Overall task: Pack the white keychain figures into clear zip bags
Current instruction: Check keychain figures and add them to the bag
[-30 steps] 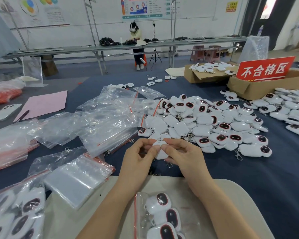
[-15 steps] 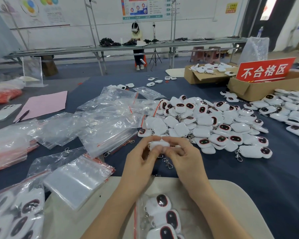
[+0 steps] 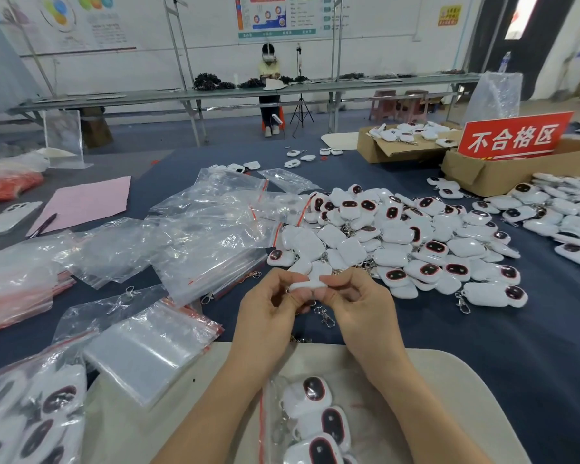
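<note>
Left hand [image 3: 268,313]: fingers curled, pinching the figure [image 3: 307,283] from the left, frame centre.
Right hand [image 3: 359,306]: fingers curled, pinching the same figure from the right.
Clip [image 3: 325,317]: dangles below the figure.
Pile [image 3: 399,239]: loose figures, centre right.
Bags [image 3: 195,242]: empty, centre left.
Filled bag [image 3: 308,420]: bottom centre, between the forearms.
</note>
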